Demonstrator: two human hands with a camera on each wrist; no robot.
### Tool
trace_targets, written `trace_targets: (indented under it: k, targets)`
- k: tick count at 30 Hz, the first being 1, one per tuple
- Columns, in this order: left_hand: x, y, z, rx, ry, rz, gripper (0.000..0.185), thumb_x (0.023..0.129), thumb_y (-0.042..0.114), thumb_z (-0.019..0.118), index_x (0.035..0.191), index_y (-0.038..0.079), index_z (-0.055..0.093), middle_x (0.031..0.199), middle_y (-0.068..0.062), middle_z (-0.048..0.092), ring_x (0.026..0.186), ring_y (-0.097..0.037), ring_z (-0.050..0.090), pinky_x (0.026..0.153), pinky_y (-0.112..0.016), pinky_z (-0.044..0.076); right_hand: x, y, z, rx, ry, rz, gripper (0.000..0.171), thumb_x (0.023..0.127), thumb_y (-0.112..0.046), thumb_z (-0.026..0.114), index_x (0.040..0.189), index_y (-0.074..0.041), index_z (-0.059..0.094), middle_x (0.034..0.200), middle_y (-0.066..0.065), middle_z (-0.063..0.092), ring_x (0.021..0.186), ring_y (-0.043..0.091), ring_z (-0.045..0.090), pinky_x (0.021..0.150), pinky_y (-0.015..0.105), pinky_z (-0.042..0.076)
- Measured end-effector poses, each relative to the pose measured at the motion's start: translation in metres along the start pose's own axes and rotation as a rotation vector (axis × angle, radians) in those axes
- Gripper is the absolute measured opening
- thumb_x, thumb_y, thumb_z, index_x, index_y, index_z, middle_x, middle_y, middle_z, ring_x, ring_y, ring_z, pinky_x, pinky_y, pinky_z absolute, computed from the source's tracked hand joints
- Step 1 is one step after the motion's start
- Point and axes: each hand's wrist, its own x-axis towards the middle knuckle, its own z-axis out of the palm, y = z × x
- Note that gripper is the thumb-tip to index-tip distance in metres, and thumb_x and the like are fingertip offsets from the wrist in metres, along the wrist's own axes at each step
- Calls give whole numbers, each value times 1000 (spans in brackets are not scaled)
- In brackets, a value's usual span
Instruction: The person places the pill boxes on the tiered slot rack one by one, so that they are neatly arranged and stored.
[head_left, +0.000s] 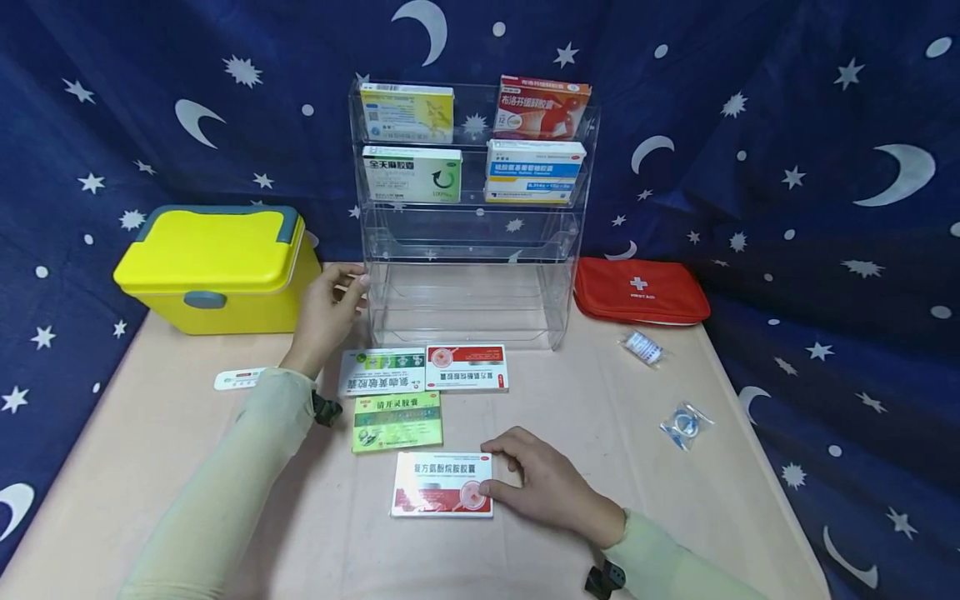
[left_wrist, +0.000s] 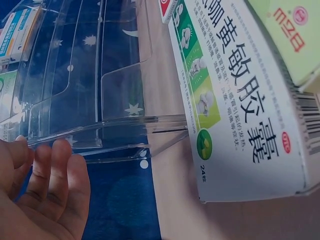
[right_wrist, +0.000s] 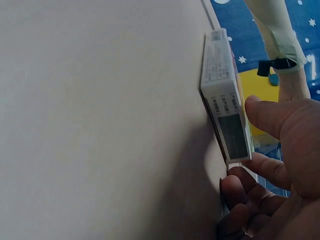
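Note:
My left hand (head_left: pixel 348 283) reaches to the left edge of a clear acrylic rack (head_left: pixel 465 292). Its straight fingers (left_wrist: pixel 47 160) lie against the rack's (left_wrist: pixel 100 100) front lip. My right hand (head_left: pixel 501 471) grips the right end of a red-and-white medicine box (head_left: pixel 438 487) lying flat near the table's front. In the right wrist view the thumb and curled fingers (right_wrist: pixel 240 172) pinch the box's (right_wrist: pixel 220 75) end. Three more boxes lie between my hands: a green-and-white one (head_left: pixel 382 371) (left_wrist: pixel 235 100), a red-and-white one (head_left: pixel 467 367) and a green one (head_left: pixel 397 421).
The rack's upper tiers hold several medicine boxes (head_left: pixel 534 171); its lower tiers hold nothing. A yellow lidded case (head_left: pixel 217 267) stands at the left, a red first-aid pouch (head_left: pixel 641 292) at the right. Two small packets (head_left: pixel 643 347) (head_left: pixel 685 425) and a white strip (head_left: pixel 238 379) lie on the table.

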Motion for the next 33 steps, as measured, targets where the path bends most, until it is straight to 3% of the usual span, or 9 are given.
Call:
trace_targets:
  k: [9, 13, 18, 22, 27, 33]
  targets:
    - [1, -1, 1, -6, -2, -7, 34, 104, 33, 59, 129, 11, 60, 108, -9, 64, 89, -25, 67, 76, -38, 61, 0, -5, 3, 14, -12, 11, 44, 85, -43, 83, 124, -29, 65, 98, -11, 57, 83, 12, 55, 65, 22, 44]
    - [1, -1, 1, -4, -5, -11, 34, 104, 33, 59, 130, 10, 60, 109, -10, 63, 89, -26, 67, 78, -41, 61, 2, -5, 3, 28, 25, -20, 44, 84, -40, 85, 121, -31, 64, 96, -12, 58, 82, 12, 56, 65, 22, 45]
    - [1, -2, 1, 3, 1, -6, 33, 104, 31, 59, 130, 10, 60, 108, -9, 63, 88, -25, 67, 77, -41, 61, 9, -4, 0, 10, 114, -71, 45, 82, -32, 87, 121, -30, 63, 103, -17, 56, 85, 12, 56, 65, 22, 47]
    - [1, -1, 0, 5, 7, 6, 30, 105, 27, 60, 129, 9, 61, 107, -10, 63, 87, -25, 67, 76, -41, 61, 13, -3, -3, -9, 164, -120, 45, 83, -27, 87, 120, -28, 62, 112, -20, 55, 89, 12, 56, 69, 23, 49]
    - [1, -1, 1, -10, -1, 5, 30, 105, 26, 60, 129, 9, 61, 107, -10, 63, 88, -25, 68, 76, -40, 61, 9, 0, -4, -20, 161, -222, 41, 86, -24, 84, 120, -28, 61, 123, -18, 54, 98, 10, 57, 78, 22, 52]
    - [1, -2, 1, -23, -6, -5, 30, 105, 28, 59, 129, 10, 60, 107, -10, 62, 88, -25, 67, 78, -45, 61, 0, 4, -6, 63, 111, -391, 32, 91, -13, 78, 118, -20, 63, 127, -4, 56, 84, 14, 58, 63, 24, 53]
